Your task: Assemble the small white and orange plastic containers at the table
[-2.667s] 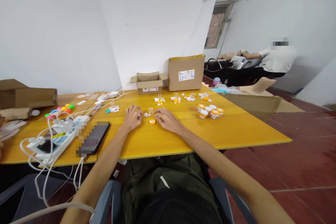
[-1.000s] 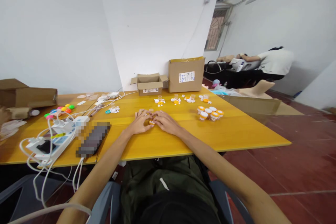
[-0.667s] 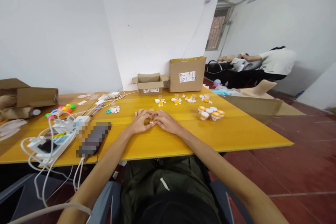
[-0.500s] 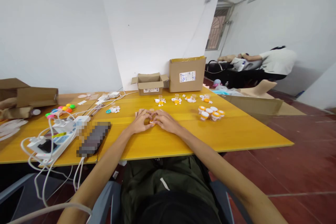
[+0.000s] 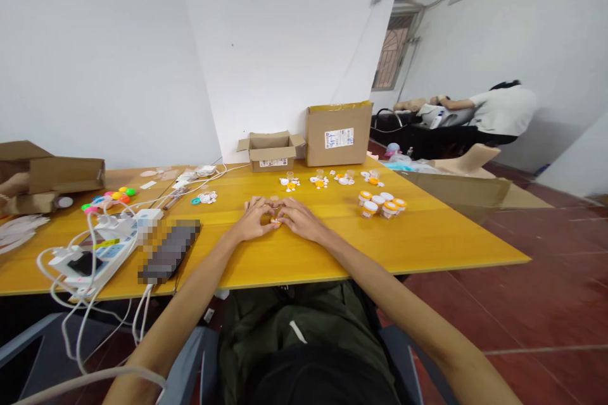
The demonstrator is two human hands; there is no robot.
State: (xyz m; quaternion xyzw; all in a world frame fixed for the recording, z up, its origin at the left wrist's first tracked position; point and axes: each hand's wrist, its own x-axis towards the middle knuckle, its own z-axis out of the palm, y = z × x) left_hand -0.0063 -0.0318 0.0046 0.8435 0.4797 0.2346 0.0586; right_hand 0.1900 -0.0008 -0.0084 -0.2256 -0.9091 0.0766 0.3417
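My left hand [image 5: 254, 220] and my right hand [image 5: 300, 219] meet over the yellow table [image 5: 342, 243]. Their fingers are curled inward, with the tips closed around a small white plastic part [image 5: 274, 221]. Most of that part is hidden by the fingers, so its exact shape cannot be made out. Just beyond the fingertips shows a clear plastic cup [image 5: 275, 199], partly covered. To the right stands a cluster of several small clear jars [image 5: 382, 204] with white and orange lids.
Loose white and orange parts with clear cups [image 5: 319, 181] lie in small groups along the back. Behind them are an open carton [image 5: 270, 161] and a taller box [image 5: 339, 136]. At left sit a power strip [image 5: 118, 253], cables and a dark phone [image 5: 171, 253]. Another person [image 5: 506, 111] bends over far right.
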